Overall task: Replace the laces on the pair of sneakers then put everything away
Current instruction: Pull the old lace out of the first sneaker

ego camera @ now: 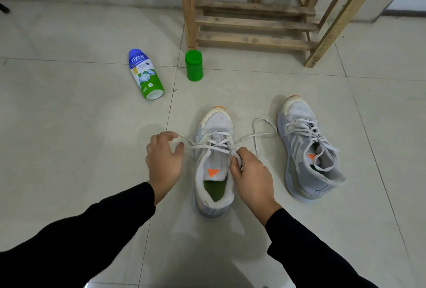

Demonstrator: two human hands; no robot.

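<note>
**Me:** White lace [207, 147], pinched in both hands. My left hand [163, 161] has its fingers curled round one strand, drawn out just left of the shoe. My right hand [250, 172] is clenched on the other strand at the right-hand eyelets, fingers touching the shoe's edge.

**Other:** Which shoe?

**Me:** The near sneaker [215, 124], white and pale grey. It stands upright on the tiles [80, 126] between my hands, toe pointing away from me. The lace crosses over its tongue several times. Below the crossings the tongue shows an orange triangle, and the insole inside is green.

**Other:** And its partner?

**Me:** The second sneaker [309, 149] sits to my right, apart from the first. It is greyer and tipped a little to one side, with a slack lace threaded through it. Between the two, a loose loop [265, 128] of lace lies on the floor. I cannot tell which shoe it runs from.

**Other:** Anything farther out?

**Me:** Beyond my left hand a powder bottle [145, 73], blue-topped with a green base, lies on its side. Near it a green jar [193, 65] stands upright, just beside the foot of a wooden rack [253, 22] set against the wall. Black sleeves [92, 230] cover both my arms to the wrists.
</note>
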